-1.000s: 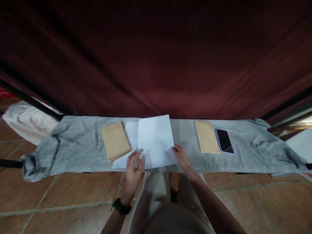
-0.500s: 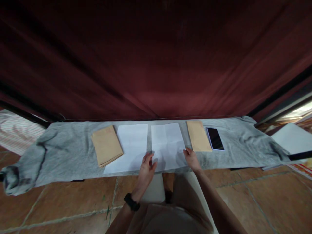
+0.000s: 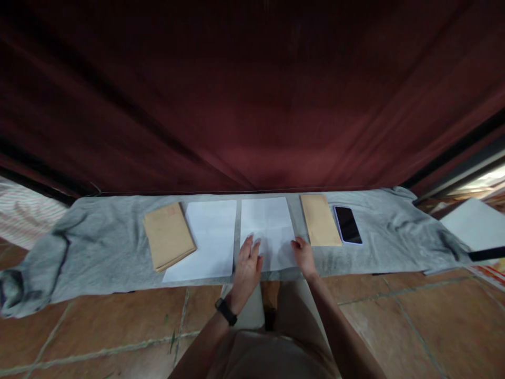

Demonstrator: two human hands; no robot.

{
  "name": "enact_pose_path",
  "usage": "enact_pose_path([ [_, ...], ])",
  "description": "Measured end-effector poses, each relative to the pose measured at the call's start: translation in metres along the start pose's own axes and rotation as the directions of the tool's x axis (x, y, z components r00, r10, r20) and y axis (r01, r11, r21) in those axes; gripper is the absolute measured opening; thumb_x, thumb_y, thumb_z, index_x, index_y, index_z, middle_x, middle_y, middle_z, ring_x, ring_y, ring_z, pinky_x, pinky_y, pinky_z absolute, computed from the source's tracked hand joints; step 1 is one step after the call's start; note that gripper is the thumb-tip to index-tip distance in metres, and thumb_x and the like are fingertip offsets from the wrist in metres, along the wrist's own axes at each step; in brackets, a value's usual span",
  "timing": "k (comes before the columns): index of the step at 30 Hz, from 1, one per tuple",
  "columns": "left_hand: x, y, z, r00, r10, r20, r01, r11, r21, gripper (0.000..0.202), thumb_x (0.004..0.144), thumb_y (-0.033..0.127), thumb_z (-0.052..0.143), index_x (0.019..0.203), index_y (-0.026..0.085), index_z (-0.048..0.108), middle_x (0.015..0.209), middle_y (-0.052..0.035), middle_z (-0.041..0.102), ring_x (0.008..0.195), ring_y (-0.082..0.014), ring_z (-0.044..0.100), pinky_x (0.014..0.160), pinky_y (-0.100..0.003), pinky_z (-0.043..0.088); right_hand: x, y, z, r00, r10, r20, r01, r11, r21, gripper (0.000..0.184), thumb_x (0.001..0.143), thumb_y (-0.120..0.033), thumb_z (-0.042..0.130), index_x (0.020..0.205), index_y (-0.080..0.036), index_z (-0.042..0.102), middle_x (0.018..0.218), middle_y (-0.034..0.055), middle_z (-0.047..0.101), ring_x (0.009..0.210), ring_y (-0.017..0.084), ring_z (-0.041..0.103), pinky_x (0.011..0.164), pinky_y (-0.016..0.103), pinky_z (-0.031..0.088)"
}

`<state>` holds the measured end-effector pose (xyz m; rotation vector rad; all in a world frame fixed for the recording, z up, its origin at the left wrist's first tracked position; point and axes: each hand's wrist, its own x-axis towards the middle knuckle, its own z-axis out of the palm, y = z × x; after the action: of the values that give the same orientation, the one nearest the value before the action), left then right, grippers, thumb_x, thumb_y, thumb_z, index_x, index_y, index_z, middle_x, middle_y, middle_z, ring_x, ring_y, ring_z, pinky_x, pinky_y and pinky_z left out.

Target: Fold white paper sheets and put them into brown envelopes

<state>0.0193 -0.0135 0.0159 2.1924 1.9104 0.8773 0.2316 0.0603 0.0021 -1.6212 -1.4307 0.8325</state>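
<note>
- Bunching seemed the risk: the loose grey cloth [image 3: 98, 247] over the counter could ruck under a sliding press.
- The white sheet [image 3: 268, 221] lay flat on it, between a second sheet [image 3: 209, 237] and a brown envelope [image 3: 320, 220].
- Left hand [image 3: 248, 266] pressed its near edge, fingers flat and spread.
- Right hand [image 3: 303, 255] touched its near corner, fingers loosely curled, gripping nothing.

Grey cloth [image 3: 98, 247] covering the table. On it, from the left: stack of brown envelopes [image 3: 169, 236]; white sheet [image 3: 207, 237] just beside the stack; single brown envelope [image 3: 320, 220]; dark-screened phone [image 3: 347, 225] just beside that envelope. Behind: dark red curtain [image 3: 252, 105]. Below: terracotta tiled floor [image 3: 98, 326].
</note>
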Motion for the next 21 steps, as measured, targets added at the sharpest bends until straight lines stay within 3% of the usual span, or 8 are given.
enact_pose_path([
  [9,0.041,0.019,0.026,0.983,0.025,0.18,-0.064,0.975,0.212,0.054,0.1,0.038,0.047,0.15,0.016,0.044,0.163,-0.0167,0.035,0.152,-0.033,0.028,0.121,-0.056,0.031,-0.007,0.005,0.001,0.999,0.025,-0.039,-0.023,0.998,0.064,0.04,0.087,-0.051,0.049,0.086,-0.016,0.069,0.072,0.0067,0.07,0.066,0.021,0.062,0.063,0.031,0.048],
  [15,0.044,0.021,0.033,0.986,-0.008,0.167,-0.037,0.963,0.266,0.056,0.101,0.043,0.047,0.15,0.016,0.045,0.162,-0.019,0.036,0.153,-0.0324,0.028,0.123,-0.056,0.027,-0.006,-0.001,0.002,0.999,0.0,-0.033,-0.002,0.997,-0.071,0.036,0.091,-0.041,0.044,0.091,-0.015,0.07,0.072,0.0061,0.069,0.064,0.02,0.061,0.063,0.029,0.045],
  [21,0.044,0.024,0.034,0.988,-0.035,0.154,-0.009,0.961,0.277,0.057,0.1,0.043,0.047,0.15,0.015,0.045,0.162,-0.0199,0.035,0.152,-0.0332,0.029,0.123,-0.055,0.026,-0.002,-0.007,-0.002,0.999,-0.032,0.005,0.032,0.971,-0.239,0.032,0.095,-0.031,0.042,0.106,-0.018,0.069,0.086,0.0081,0.073,0.074,0.021,0.066,0.069,0.029,0.048],
])
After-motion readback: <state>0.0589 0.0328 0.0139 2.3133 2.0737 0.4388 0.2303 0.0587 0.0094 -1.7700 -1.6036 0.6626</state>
